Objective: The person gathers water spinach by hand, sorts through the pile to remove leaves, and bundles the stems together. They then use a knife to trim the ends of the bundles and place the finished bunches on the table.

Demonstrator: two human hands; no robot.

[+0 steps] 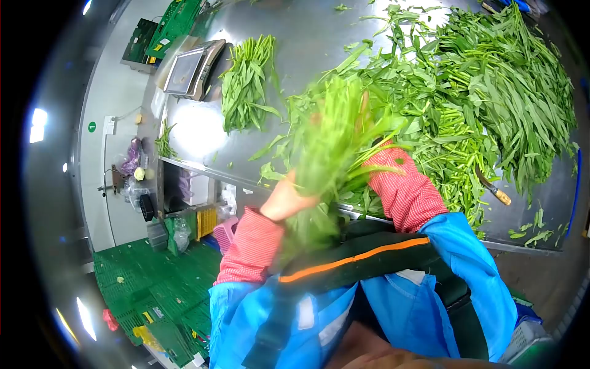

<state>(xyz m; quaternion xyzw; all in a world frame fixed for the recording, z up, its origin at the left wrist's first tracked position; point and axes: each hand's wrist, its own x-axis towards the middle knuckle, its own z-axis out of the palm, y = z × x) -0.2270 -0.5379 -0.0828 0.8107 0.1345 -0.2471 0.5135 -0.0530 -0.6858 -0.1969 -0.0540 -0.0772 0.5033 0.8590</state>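
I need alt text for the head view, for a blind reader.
A person's left hand grips a blurred bunch of leafy greens at a metal table, the right hand partly hidden behind the bunch. A large pile of greens lies at right; another bunch lies near a scale.

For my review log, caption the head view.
Left hand grips a blurred bunch of leafy green stems, right hand mostly hidden, at a grey metal table.

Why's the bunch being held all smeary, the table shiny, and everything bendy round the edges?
Head view: the held bunch is blurred, probably by quick movement; head view: the white patch on the metal table looks like reflected light; head view: the edges curve and darken, probably from a very wide lens.
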